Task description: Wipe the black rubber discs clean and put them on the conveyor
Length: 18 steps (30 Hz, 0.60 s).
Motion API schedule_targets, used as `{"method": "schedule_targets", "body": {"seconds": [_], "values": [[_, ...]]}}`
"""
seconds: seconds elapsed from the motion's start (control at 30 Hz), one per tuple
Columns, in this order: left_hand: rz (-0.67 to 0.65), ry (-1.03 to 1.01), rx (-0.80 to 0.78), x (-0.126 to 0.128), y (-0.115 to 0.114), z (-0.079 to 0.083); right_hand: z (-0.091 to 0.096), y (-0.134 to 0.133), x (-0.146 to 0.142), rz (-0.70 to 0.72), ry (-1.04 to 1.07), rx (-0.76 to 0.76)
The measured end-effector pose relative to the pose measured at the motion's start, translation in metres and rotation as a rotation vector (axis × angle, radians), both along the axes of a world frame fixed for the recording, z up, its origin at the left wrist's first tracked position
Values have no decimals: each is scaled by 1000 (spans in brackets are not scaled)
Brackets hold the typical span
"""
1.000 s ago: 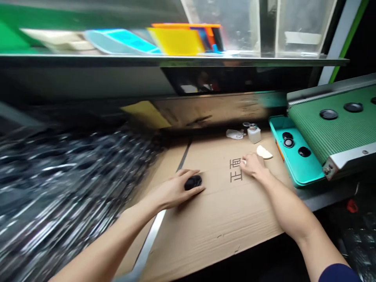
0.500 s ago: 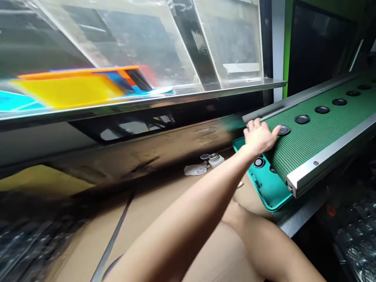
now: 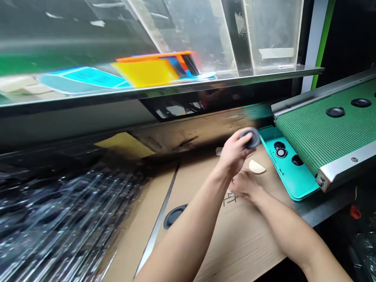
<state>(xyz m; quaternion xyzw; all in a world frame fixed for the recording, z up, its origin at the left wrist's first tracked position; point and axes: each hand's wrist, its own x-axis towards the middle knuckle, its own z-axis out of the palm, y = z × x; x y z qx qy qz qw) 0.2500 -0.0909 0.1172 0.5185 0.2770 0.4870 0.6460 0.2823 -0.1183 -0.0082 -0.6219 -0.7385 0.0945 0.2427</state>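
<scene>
My left hand [image 3: 233,153] is raised above the cardboard and shut on a dark grey rubber disc [image 3: 251,138], held by its edge. My right hand [image 3: 245,185] sits low just below it, with blurred, loosely curled fingers and nothing visible in them. A cream half-round piece [image 3: 257,167] lies on the cardboard sheet [image 3: 243,239] just right of my hands. A black round disc [image 3: 174,215] lies on the sheet, partly hidden by my left forearm.
A teal tray [image 3: 289,176] holding black discs stands right of the cardboard, beside a green mesh conveyor belt [image 3: 320,133] with black discs on it. Behind is a steel shelf edge [image 3: 164,89] bearing yellow and orange items. Transparent plastic sheets [image 3: 64,215] are heaped at left.
My left hand has come back from the belt to above the cardboard, now with the grey disc in it. My right hand has reappeared beneath it, and the view has swung left.
</scene>
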Motion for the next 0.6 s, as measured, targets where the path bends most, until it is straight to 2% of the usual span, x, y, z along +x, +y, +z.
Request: {"method": "schedule_targets", "body": {"seconds": [0.07, 0.13, 0.2, 0.27, 0.3, 0.37, 0.47, 0.53, 0.6], "values": [[108, -36, -221, -56, 0, -36, 4, 1, 6, -182, -45, 71], [160, -45, -408, -100, -3, -71, 4, 3, 17, -355, -91, 71], [185, -75, -541, -126, -7, -100, 3, 5, 30, -444, -123, -17], [171, -102, -578, -138, -10, -119, 2, 9, 39, -451, -109, -85], [155, -110, -564, -141, -10, -125, 1, 11, 40, -426, -74, -70], [144, -113, -523, -142, -9, -132, 3, 12, 33, -329, 45, 54], [140, -172, -527, -142, -3, -137, 5, 5, 6, -95, 221, 253], [62, -268, -554, -142, -2, -138, 3, -4, -13, 67, 255, 309], [-56, -386, -565, -142, -3, -136, 0, -10, -25, 166, 228, 331]]}}
